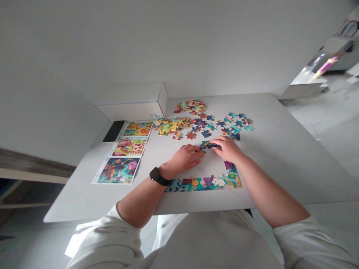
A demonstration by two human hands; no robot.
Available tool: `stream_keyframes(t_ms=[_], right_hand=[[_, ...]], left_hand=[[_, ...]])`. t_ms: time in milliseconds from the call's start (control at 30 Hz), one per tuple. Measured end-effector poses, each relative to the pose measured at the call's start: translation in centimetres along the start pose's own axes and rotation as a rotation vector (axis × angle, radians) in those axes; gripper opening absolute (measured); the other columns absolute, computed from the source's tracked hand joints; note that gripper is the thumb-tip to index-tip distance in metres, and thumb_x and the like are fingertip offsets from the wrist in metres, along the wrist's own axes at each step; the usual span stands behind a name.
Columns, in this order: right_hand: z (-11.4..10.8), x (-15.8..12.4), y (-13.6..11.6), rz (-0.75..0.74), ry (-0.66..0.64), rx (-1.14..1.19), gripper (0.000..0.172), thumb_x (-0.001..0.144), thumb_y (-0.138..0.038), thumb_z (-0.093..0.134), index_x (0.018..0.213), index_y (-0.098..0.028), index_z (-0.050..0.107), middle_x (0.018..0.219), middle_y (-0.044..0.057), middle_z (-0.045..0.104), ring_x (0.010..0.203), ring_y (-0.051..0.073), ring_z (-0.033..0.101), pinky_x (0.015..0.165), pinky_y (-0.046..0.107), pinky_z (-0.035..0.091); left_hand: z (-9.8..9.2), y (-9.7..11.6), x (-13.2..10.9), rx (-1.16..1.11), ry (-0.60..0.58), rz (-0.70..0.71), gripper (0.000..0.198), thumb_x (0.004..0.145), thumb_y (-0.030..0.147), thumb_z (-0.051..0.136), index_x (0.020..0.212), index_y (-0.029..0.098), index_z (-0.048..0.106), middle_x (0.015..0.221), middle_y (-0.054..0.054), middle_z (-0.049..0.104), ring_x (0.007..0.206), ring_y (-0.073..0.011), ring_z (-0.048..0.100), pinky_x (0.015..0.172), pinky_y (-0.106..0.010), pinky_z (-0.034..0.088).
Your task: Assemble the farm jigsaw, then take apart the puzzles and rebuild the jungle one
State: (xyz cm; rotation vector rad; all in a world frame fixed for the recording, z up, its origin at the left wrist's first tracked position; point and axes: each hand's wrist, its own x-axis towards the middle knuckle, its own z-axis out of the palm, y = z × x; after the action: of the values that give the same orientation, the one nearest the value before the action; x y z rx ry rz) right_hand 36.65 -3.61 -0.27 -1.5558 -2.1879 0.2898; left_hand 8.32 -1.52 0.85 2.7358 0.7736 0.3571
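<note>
My left hand [185, 160], a dark watch on its wrist, has its fingers curled over a small dark blue puzzle piece that they partly cover. From the other side, my right hand [228, 149] pinches the end of a short row of dark blue puzzle pieces [206, 144]. The two hands almost meet around these pieces. Below them lies a joined puzzle border [200, 184] with leaves, flowers and a white rabbit. Its right side runs up under my right forearm, and my left wrist hides its left end.
Loose pieces lie in a yellow heap [169, 126], a pink heap [193, 106] and a blue-teal scatter [235, 123]. Picture sheets [119, 170] and a black phone [113, 131] lie at left. A white box [131, 108] stands by the wall.
</note>
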Motion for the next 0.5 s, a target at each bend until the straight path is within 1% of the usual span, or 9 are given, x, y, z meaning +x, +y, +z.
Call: stream_keyframes(t_ms=[133,267,333,433,500], right_hand=[[0.2,-0.5,-0.1,-0.025,-0.103,-0.149,0.033,0.099,-0.032,0.070,0.130,-0.029,0.081,0.137,0.013,0.071,0.126,0.035,0.065,0.113,0.055,0.051],[-0.1,-0.8,-0.4,-0.030,-0.174,-0.188,0.043,0.098,-0.037,0.072,0.140,-0.031,0.076,0.146,0.013,0.065,0.132,0.037,0.062,0.114,0.056,0.051],[-0.3,-0.8,-0.4,-0.036,-0.204,-0.181,0.049,0.096,-0.041,0.076,0.144,-0.030,0.074,0.150,0.014,0.063,0.134,0.038,0.061,0.116,0.055,0.050],[-0.5,-0.9,-0.2,-0.061,-0.230,-0.150,0.058,0.093,-0.048,0.079,0.148,-0.031,0.071,0.154,0.014,0.061,0.138,0.039,0.059,0.119,0.056,0.048],[-0.6,-0.9,0.0,-0.073,-0.243,-0.135,0.062,0.092,-0.052,0.080,0.150,-0.032,0.069,0.156,0.013,0.059,0.140,0.039,0.057,0.121,0.056,0.047]], left_hand=[[-0.8,-1.1,-0.7,0.066,0.008,-0.102,0.030,0.105,0.034,0.063,0.131,0.031,0.077,0.142,-0.006,0.073,0.128,-0.0285,0.067,0.114,-0.050,0.050],[-1.6,-2.0,-1.3,0.074,-0.013,-0.119,0.035,0.102,0.036,0.069,0.136,0.028,0.074,0.149,-0.007,0.070,0.139,-0.0296,0.063,0.121,-0.050,0.046],[-1.9,-2.2,-1.6,0.070,-0.033,-0.111,0.046,0.098,0.042,0.075,0.141,0.028,0.070,0.156,-0.008,0.065,0.146,-0.0308,0.058,0.125,-0.050,0.043],[-2.0,-2.3,-2.0,0.067,-0.062,-0.107,0.070,0.090,0.055,0.081,0.152,0.029,0.062,0.167,-0.011,0.053,0.155,-0.0335,0.049,0.129,-0.051,0.037],[-2.0,-2.0,-2.3,0.062,-0.096,-0.094,0.086,0.086,0.064,0.082,0.159,0.028,0.054,0.170,-0.013,0.048,0.157,-0.0345,0.046,0.130,-0.050,0.036]])
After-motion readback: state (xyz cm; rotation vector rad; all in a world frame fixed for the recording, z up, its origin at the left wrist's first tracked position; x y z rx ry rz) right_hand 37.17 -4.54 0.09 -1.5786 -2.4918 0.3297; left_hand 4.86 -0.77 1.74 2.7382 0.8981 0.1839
